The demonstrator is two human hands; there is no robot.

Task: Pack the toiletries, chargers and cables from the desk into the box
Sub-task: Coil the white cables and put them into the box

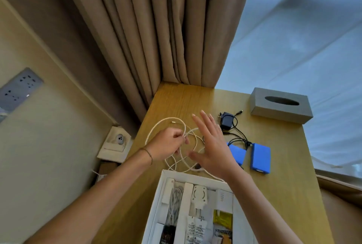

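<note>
White cable (156, 126) pinched in left hand (166, 144) fingers; right hand (213, 145) spread open beside it

Both bare forearms reach forward from the near edge, converging toward the middle. The left hand (168, 142) is curled into a loose fist, knuckles up, its fingertips pinched together on a strand at the hand's right side. A thin dark band circles the left wrist. The right hand (212, 144) sits just to the right of it, spread flat and wide, back of the hand facing up. Its fingers (205, 122) fan out toward the far side and the thumb juts left toward the other hand. It grips nothing.
</note>
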